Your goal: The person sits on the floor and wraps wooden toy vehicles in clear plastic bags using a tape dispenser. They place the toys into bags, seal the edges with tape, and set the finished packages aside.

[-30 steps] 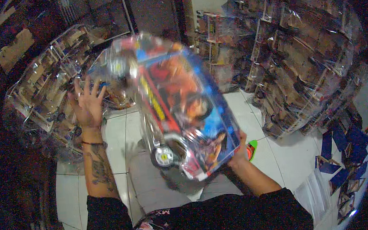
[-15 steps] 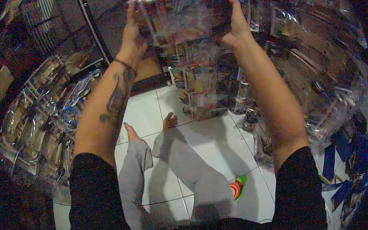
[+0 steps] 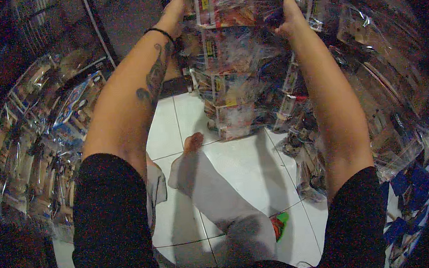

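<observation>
Both my arms reach up and forward. My left hand (image 3: 178,2) and my right hand (image 3: 288,12) grip the two sides of a boxed toy car in clear plastic wrap (image 3: 228,0). The box rests on top of a tall stack of similar wrapped toy boxes (image 3: 227,76) standing on the white tiled floor (image 3: 248,167). My left wrist wears a black band. My legs in grey trousers stretch out below, one bare foot (image 3: 193,142) near the foot of the stack.
Piles of plastic-wrapped toy boxes line the left side (image 3: 37,149) and the right side (image 3: 373,84). Blue packages (image 3: 409,203) lie at the lower right. A small green and orange object (image 3: 280,224) sits on the floor by my knee.
A second ago the toy car box was low in front of me, held by my right hand. Both hands lifted it up and forward onto the stack.
</observation>
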The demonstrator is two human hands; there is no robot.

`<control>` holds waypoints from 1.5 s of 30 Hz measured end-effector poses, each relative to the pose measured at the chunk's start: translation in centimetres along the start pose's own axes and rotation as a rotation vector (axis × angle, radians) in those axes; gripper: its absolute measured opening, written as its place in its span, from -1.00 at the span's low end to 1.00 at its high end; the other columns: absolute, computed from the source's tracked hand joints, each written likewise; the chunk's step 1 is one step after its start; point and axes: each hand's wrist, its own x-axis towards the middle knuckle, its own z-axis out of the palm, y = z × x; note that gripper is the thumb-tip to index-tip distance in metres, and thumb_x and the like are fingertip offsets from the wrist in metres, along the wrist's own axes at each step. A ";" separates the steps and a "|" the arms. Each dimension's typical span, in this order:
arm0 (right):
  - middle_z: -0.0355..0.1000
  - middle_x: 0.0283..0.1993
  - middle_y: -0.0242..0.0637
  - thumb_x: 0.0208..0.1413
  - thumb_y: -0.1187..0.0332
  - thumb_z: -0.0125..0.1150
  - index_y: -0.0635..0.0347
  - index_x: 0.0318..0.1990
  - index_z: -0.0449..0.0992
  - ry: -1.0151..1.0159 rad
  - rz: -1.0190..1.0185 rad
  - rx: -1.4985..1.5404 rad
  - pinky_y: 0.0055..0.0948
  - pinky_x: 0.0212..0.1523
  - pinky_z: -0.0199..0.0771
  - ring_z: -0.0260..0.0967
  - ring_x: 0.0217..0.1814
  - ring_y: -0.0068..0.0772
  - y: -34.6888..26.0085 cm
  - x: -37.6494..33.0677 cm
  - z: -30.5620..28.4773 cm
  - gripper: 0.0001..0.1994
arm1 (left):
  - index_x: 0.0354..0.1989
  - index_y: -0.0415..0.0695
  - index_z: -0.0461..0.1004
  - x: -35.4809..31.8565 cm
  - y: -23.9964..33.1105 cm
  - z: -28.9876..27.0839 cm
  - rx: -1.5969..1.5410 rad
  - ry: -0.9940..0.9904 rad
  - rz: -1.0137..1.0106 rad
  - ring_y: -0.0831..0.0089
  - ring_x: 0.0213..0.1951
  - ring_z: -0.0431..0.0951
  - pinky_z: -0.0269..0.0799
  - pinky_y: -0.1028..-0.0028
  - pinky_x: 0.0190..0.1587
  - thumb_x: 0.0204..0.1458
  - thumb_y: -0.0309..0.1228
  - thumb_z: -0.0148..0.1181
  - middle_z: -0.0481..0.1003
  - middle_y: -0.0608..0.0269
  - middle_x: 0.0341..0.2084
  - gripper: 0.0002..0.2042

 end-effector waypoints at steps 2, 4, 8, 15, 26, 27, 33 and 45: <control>0.37 -0.04 -0.25 -0.09 -0.37 0.00 -0.03 0.00 0.38 0.026 0.020 -0.046 -0.11 -0.21 0.40 0.34 -0.13 -0.27 -0.1 -0.4 0.1 -0.32 | 0.28 -0.09 0.09 -0.9 0.2 0.0 0.018 0.082 0.027 0.07 0.21 0.15 -0.03 0.02 0.21 -0.14 0.46 -0.22 0.12 -0.05 0.22 -0.04; 0.30 0.09 -0.18 -0.07 -0.37 -0.03 0.00 0.12 0.28 0.083 -0.127 0.004 -0.08 -0.11 0.37 0.33 -0.05 -0.22 1.0 -2.6 0.1 -0.25 | 0.15 -0.16 0.26 -2.2 -1.2 -0.6 -0.032 0.153 0.060 0.21 0.10 0.29 0.14 0.16 0.14 -0.03 0.35 -0.19 0.30 0.03 0.08 -0.18; 0.07 0.27 -0.11 0.19 0.10 -0.03 0.22 0.28 0.03 0.244 -0.642 -0.338 -0.23 0.17 0.18 0.13 0.22 -0.19 9.0 -13.0 -0.7 -0.40 | 0.32 -0.23 -0.07 -11.3 -9.4 -5.4 0.448 0.179 0.505 0.27 0.24 0.17 0.02 0.38 0.26 0.16 -0.03 -0.06 0.16 0.08 0.22 -0.31; 0.21 0.20 -0.13 -0.16 0.33 0.29 0.20 0.20 0.18 -1.054 -0.853 -1.092 -0.17 0.27 0.02 0.11 0.26 -0.09 32.3 -27.8 11.4 -0.31 | 0.26 -0.40 -0.03 -42.2 -30.2 -15.0 0.618 0.119 -0.032 0.00 0.29 0.05 -0.07 0.28 0.32 0.11 -0.10 0.03 0.06 -0.27 0.23 -0.29; -0.05 0.41 -0.32 0.03 0.21 -0.06 0.13 0.24 0.23 -0.832 -2.394 -2.360 -0.05 0.44 -0.42 -0.27 0.48 -0.24 35.8 -20.3 42.2 -0.45 | 0.26 -0.38 -0.03 -50.2 -34.1 -18.1 0.650 0.053 -0.064 -0.01 0.27 0.08 -0.06 0.25 0.33 0.08 -0.18 0.10 0.08 -0.21 0.23 -0.29; 0.12 0.32 -0.26 0.02 0.23 -0.03 0.12 0.23 0.24 -1.090 -2.409 -2.288 -0.06 0.43 -0.35 -0.19 0.46 -0.26 35.4 -19.7 42.5 -0.45 | 0.27 -0.36 -0.05 -50.5 -34.1 -18.3 0.661 0.060 -0.028 -0.03 0.26 0.09 -0.05 0.24 0.32 0.09 -0.13 0.06 0.08 -0.22 0.22 -0.29; 0.42 -0.09 -0.14 0.14 0.36 -0.04 0.21 -0.15 0.44 -1.706 -0.888 -1.591 -0.22 0.25 0.15 0.34 0.02 -0.15 34.0 -20.2 43.0 -0.80 | 0.31 -0.31 -0.13 -51.2 -32.3 -19.6 0.684 0.008 -0.018 -0.04 0.27 0.06 -0.04 0.17 0.30 0.12 -0.03 -0.05 0.04 -0.22 0.24 -0.25; 0.47 -0.37 -0.40 -0.14 0.35 0.09 -0.05 -0.45 0.54 -1.598 -1.332 -1.161 -0.02 0.38 -0.15 0.43 -0.16 -0.38 24.3 -18.2 46.2 -0.90 | 0.32 -0.34 -0.32 -45.2 -29.8 -21.9 0.471 0.604 0.344 -0.07 0.25 0.10 0.09 0.23 0.22 0.06 -0.12 0.11 0.01 -0.27 0.25 -0.12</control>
